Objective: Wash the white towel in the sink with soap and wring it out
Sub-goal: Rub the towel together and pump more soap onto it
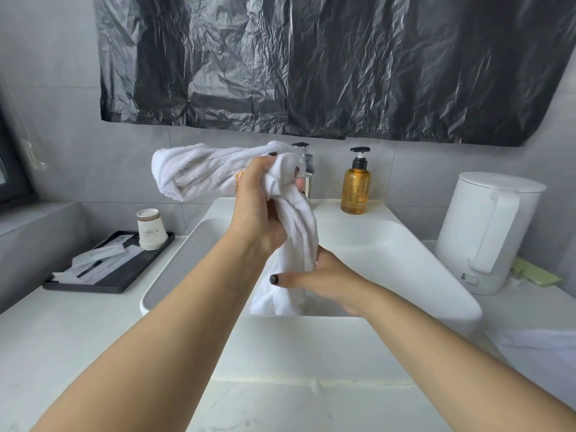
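Observation:
The white towel [199, 169] is bunched and twisted into a rope above the white rectangular sink [405, 244]. My left hand [258, 207] grips its upper part, with a folded end sticking out to the left. My right hand [324, 279] is closed around the lower part, just above the basin, and the towel's tail hangs down into the sink. An amber soap bottle [355, 188] with a black pump stands on the sink's back rim, right of the chrome tap [307, 169], which the towel partly hides.
A black tray [131, 272] with stacked paper cups [151, 229] and sachets lies on the counter to the left. A white kettle [486, 229] stands at the right, a green item [536, 275] behind it. Black plastic sheeting [311, 63] covers the wall above.

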Action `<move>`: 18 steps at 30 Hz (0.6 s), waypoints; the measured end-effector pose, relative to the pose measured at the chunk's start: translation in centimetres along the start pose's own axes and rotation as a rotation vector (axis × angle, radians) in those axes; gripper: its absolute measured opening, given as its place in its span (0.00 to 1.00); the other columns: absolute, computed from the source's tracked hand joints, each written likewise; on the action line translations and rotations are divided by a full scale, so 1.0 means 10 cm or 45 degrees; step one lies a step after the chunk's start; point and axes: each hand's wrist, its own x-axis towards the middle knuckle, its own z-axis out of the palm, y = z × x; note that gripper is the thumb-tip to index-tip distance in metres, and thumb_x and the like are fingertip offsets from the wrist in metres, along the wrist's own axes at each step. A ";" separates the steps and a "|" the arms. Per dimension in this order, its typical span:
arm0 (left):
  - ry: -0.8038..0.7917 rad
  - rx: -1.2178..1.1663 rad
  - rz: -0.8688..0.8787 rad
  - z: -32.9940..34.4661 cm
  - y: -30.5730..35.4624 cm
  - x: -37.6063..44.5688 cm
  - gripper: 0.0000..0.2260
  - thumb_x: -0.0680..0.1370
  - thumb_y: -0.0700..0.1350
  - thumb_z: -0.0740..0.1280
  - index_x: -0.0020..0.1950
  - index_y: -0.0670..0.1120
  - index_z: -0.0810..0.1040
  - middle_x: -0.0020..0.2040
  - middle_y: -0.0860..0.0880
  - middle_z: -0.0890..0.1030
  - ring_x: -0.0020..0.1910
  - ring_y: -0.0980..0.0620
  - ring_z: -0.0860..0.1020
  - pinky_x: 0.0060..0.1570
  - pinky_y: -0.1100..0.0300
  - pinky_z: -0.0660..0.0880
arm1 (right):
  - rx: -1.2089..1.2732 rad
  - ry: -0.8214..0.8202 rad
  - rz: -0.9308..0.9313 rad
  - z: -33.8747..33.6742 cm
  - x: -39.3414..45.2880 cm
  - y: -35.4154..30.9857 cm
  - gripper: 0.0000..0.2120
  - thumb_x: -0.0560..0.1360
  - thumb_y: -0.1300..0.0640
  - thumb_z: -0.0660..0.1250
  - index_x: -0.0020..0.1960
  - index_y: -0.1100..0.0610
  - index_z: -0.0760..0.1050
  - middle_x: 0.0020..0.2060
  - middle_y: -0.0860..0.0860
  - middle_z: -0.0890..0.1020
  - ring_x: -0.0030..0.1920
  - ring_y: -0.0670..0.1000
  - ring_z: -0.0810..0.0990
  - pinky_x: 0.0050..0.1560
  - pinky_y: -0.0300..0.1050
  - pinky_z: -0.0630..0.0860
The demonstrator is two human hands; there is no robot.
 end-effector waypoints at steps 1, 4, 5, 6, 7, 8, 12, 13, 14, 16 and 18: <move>0.026 -0.043 -0.004 0.00 0.01 0.01 0.06 0.77 0.46 0.64 0.46 0.44 0.76 0.33 0.47 0.77 0.30 0.52 0.77 0.32 0.62 0.75 | -0.008 0.024 0.035 0.01 0.03 0.01 0.28 0.63 0.47 0.81 0.60 0.46 0.76 0.54 0.42 0.84 0.57 0.42 0.80 0.62 0.43 0.76; 0.122 -0.104 -0.042 -0.07 0.07 0.07 0.09 0.75 0.48 0.67 0.51 0.45 0.74 0.34 0.48 0.76 0.28 0.54 0.77 0.30 0.63 0.75 | 0.056 0.052 0.152 -0.05 0.08 0.07 0.23 0.65 0.49 0.80 0.58 0.53 0.80 0.51 0.49 0.86 0.55 0.51 0.83 0.60 0.47 0.76; 0.163 -0.071 -0.053 -0.12 0.10 0.08 0.08 0.75 0.48 0.67 0.49 0.46 0.75 0.34 0.48 0.76 0.27 0.55 0.76 0.30 0.64 0.74 | 0.112 0.050 0.199 -0.08 0.08 0.08 0.23 0.65 0.51 0.79 0.57 0.56 0.80 0.51 0.53 0.86 0.55 0.53 0.83 0.59 0.48 0.76; 0.202 -0.004 -0.062 -0.18 0.11 0.09 0.06 0.74 0.49 0.67 0.45 0.47 0.75 0.34 0.49 0.76 0.26 0.55 0.75 0.29 0.64 0.73 | 0.176 0.062 0.248 -0.11 0.09 0.10 0.25 0.63 0.53 0.80 0.57 0.59 0.80 0.51 0.56 0.85 0.55 0.55 0.84 0.57 0.49 0.77; 0.237 0.086 -0.072 -0.24 0.13 0.09 0.06 0.74 0.49 0.67 0.42 0.47 0.76 0.33 0.50 0.75 0.25 0.56 0.73 0.29 0.64 0.72 | 0.243 0.089 0.296 -0.14 0.10 0.12 0.29 0.60 0.53 0.80 0.57 0.62 0.79 0.52 0.59 0.85 0.54 0.57 0.84 0.54 0.50 0.78; 0.267 0.180 -0.085 -0.29 0.13 0.08 0.07 0.74 0.49 0.67 0.39 0.48 0.76 0.31 0.51 0.74 0.24 0.56 0.72 0.30 0.65 0.70 | 0.305 0.123 0.326 -0.16 0.11 0.13 0.32 0.56 0.53 0.79 0.57 0.63 0.79 0.52 0.60 0.84 0.54 0.59 0.84 0.54 0.51 0.78; 0.281 0.378 -0.158 -0.54 0.11 0.05 0.13 0.76 0.47 0.63 0.31 0.48 0.76 0.27 0.49 0.74 0.22 0.56 0.67 0.29 0.65 0.65 | 0.485 0.195 0.343 -0.26 0.14 0.18 0.27 0.51 0.60 0.75 0.50 0.64 0.81 0.47 0.60 0.84 0.50 0.60 0.84 0.58 0.53 0.77; 0.267 0.409 -0.181 -0.60 0.10 0.04 0.14 0.76 0.47 0.63 0.30 0.48 0.77 0.27 0.48 0.74 0.22 0.56 0.66 0.28 0.65 0.65 | 0.559 0.182 0.339 -0.27 0.13 0.17 0.24 0.52 0.63 0.73 0.48 0.63 0.80 0.44 0.60 0.82 0.48 0.60 0.82 0.56 0.52 0.76; 0.261 0.444 -0.199 -0.66 0.10 0.05 0.14 0.76 0.46 0.62 0.30 0.47 0.77 0.27 0.48 0.74 0.21 0.56 0.66 0.28 0.65 0.64 | 0.641 0.157 0.333 -0.29 0.13 0.18 0.22 0.52 0.65 0.71 0.47 0.63 0.79 0.43 0.60 0.80 0.46 0.59 0.80 0.55 0.52 0.75; 0.263 0.511 -0.221 -0.78 0.10 0.06 0.09 0.75 0.45 0.62 0.35 0.46 0.75 0.28 0.48 0.73 0.22 0.55 0.66 0.27 0.66 0.64 | 0.757 0.098 0.307 -0.32 0.12 0.17 0.18 0.53 0.68 0.69 0.43 0.63 0.77 0.39 0.59 0.78 0.42 0.58 0.78 0.53 0.51 0.73; 0.221 0.615 -0.254 -0.87 0.10 0.05 0.06 0.75 0.44 0.62 0.39 0.46 0.74 0.32 0.48 0.74 0.24 0.54 0.69 0.28 0.65 0.66 | 0.846 0.091 0.251 -0.34 0.10 0.15 0.09 0.60 0.69 0.69 0.39 0.63 0.78 0.36 0.57 0.79 0.39 0.56 0.79 0.51 0.49 0.74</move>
